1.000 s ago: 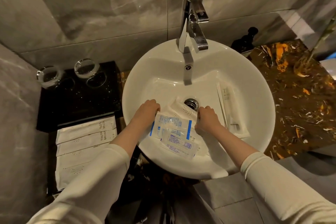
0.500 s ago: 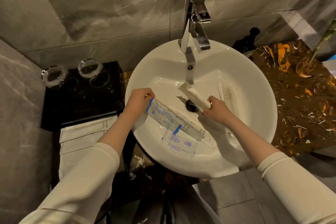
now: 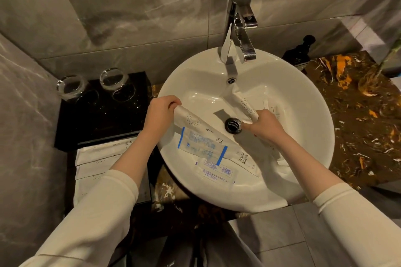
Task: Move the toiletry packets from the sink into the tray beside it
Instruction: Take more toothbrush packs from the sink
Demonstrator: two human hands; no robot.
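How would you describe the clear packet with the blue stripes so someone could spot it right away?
Start at the round white sink under the chrome faucet. In the near left part of the basin, just below the left hand, the clear packet lies on a white toothbrush sleeve. It alone has a bright blue stripe at each end.

The blue-striped packet point(image 3: 202, 147) print is way too blurry to read, the left sleeve point(image 3: 86, 219) covers the tray's point(image 3: 104, 115) near packets – both arms run off the bottom edge.

White toothbrush packets point(image 3: 196, 122) and blue-striped clear packets point(image 3: 202, 146) lie overlapping near the sink's point(image 3: 303, 102) front-left rim. More white packets point(image 3: 97, 158) fill the tray point(image 3: 69, 158).
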